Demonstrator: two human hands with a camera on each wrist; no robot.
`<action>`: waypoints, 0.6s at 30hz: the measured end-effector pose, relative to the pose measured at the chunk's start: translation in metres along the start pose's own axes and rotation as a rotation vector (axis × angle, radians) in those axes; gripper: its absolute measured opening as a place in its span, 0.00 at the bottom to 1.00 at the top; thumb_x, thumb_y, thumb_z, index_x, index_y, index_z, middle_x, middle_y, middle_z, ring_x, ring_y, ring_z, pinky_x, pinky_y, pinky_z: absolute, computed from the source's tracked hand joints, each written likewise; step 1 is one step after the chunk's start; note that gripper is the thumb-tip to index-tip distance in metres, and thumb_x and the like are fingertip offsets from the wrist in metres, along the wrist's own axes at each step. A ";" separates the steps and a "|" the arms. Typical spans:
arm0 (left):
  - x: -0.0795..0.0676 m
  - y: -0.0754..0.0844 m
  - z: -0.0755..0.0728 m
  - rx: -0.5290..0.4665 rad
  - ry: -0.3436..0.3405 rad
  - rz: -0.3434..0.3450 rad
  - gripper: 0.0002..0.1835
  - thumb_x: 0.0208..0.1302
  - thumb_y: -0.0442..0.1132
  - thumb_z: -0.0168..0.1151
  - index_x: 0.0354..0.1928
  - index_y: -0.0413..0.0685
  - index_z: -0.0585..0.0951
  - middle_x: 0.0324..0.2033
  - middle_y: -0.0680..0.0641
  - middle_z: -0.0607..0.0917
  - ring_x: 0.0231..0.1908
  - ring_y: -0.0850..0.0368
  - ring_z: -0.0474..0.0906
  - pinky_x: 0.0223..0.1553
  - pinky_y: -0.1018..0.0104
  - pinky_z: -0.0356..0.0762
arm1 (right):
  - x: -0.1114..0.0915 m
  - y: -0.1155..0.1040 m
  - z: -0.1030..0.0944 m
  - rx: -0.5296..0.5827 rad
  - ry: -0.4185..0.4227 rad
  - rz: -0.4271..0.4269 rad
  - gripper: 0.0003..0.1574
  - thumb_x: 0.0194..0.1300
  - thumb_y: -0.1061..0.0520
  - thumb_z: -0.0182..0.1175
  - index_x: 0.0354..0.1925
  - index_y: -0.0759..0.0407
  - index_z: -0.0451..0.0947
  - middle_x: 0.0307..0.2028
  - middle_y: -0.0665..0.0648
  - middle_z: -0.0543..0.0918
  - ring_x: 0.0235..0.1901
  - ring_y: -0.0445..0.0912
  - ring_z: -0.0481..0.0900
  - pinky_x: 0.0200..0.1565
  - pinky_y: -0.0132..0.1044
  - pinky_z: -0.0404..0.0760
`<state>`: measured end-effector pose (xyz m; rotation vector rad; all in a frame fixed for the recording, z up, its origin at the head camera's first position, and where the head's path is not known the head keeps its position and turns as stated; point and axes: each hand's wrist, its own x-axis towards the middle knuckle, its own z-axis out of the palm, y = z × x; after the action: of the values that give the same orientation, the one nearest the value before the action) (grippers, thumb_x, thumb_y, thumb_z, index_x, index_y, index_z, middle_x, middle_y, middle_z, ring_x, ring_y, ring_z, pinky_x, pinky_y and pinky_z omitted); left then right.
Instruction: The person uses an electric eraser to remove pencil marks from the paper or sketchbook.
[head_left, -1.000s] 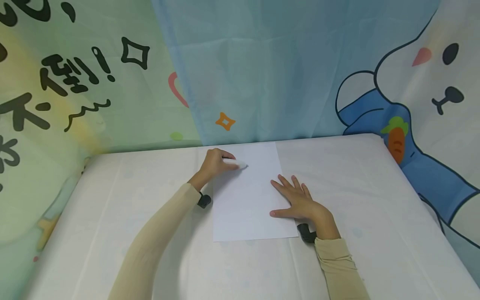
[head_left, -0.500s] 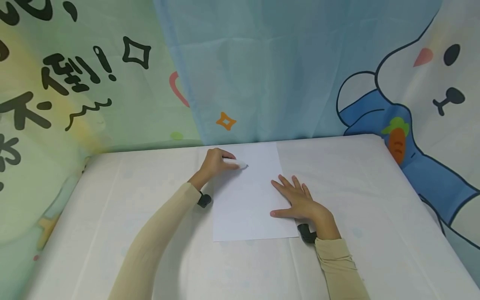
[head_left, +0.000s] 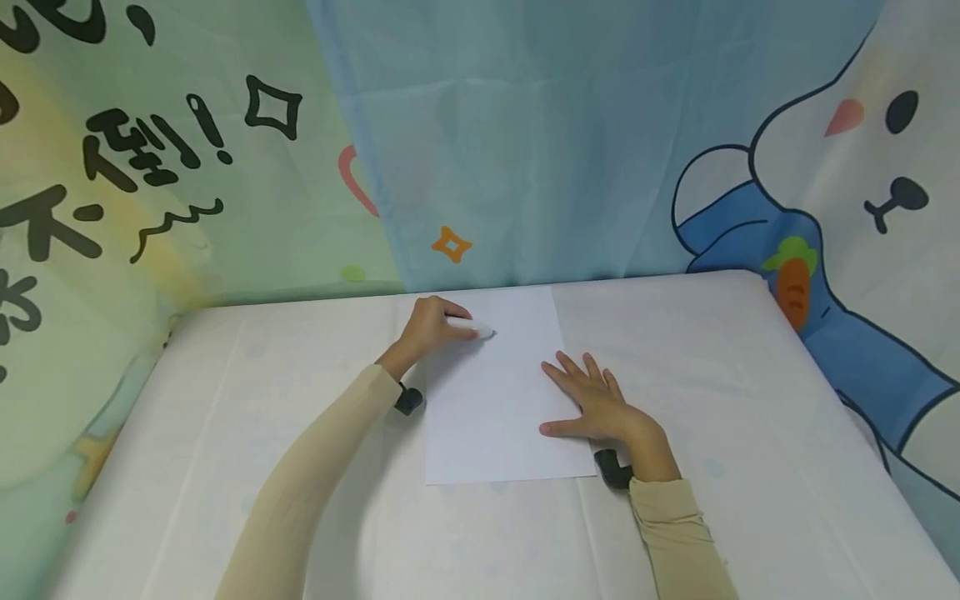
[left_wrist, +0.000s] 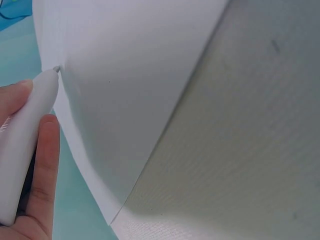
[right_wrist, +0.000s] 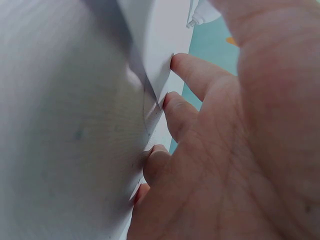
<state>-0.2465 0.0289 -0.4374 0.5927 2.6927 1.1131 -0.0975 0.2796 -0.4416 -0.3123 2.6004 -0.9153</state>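
A blank white sheet of paper [head_left: 502, 400] lies on the cloth-covered table. Between thumb and fingers, my left hand [head_left: 435, 321] holds a thick white pen [head_left: 471, 326] with a small grey tip. In the head view the tip points right, over the upper part of the sheet; the left wrist view shows the pen's tapered body [left_wrist: 25, 135], its tip close over the paper. My right hand [head_left: 592, 400] lies spread across the sheet's right edge. From the right wrist view, its fingertips [right_wrist: 177, 62] rest at the paper's edge.
A white cloth [head_left: 300, 367] covers the table. Behind it hangs a printed fabric backdrop [head_left: 525, 167] with lettering and a cartoon animal. Each wrist carries a small black camera, such as the right camera [head_left: 615, 468].
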 end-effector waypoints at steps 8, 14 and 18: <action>-0.003 0.001 0.001 0.015 -0.025 0.018 0.14 0.51 0.40 0.76 0.39 0.41 0.89 0.38 0.46 0.89 0.45 0.53 0.84 0.46 0.65 0.78 | 0.001 0.001 0.000 -0.006 0.004 -0.001 0.62 0.54 0.40 0.71 0.75 0.63 0.51 0.75 0.70 0.43 0.72 0.69 0.28 0.67 0.65 0.27; -0.006 0.005 0.001 0.018 -0.047 0.019 0.15 0.51 0.41 0.77 0.39 0.42 0.89 0.39 0.46 0.89 0.45 0.53 0.84 0.45 0.67 0.78 | 0.001 0.000 0.001 -0.012 0.006 0.004 0.63 0.54 0.40 0.71 0.75 0.63 0.51 0.75 0.70 0.43 0.72 0.70 0.28 0.67 0.66 0.28; -0.007 0.005 0.000 0.017 -0.042 0.019 0.15 0.51 0.41 0.76 0.40 0.42 0.89 0.39 0.46 0.89 0.46 0.53 0.84 0.46 0.66 0.78 | 0.002 0.001 0.000 -0.022 0.011 0.005 0.63 0.54 0.40 0.71 0.75 0.62 0.51 0.75 0.69 0.44 0.72 0.70 0.29 0.67 0.66 0.28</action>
<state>-0.2389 0.0292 -0.4340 0.6386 2.6694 1.0709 -0.0989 0.2792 -0.4427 -0.3072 2.6215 -0.8900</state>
